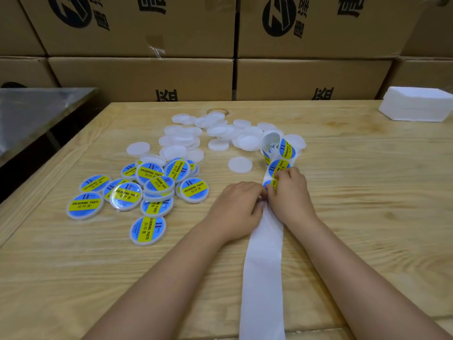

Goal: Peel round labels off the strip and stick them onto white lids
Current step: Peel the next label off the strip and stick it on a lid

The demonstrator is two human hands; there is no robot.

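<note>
Both hands are meeting over the strip (263, 253) lying on the wooden surface (355, 192): the left hand (236, 204) is pressing the backing down while the right hand (290, 190) is pinching a round label (270, 185) in a narrow grip. Plain white lids (215, 133) are lying beyond, and labelled lids (147, 190) are piling up left (blue and yellow).

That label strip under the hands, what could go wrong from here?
Both hands, left and right, pinch one label on the strip; it might crease or tear while peeling. The nearest bare lid lies apart, so the sticky label could fold onto itself on the way over.
</note>
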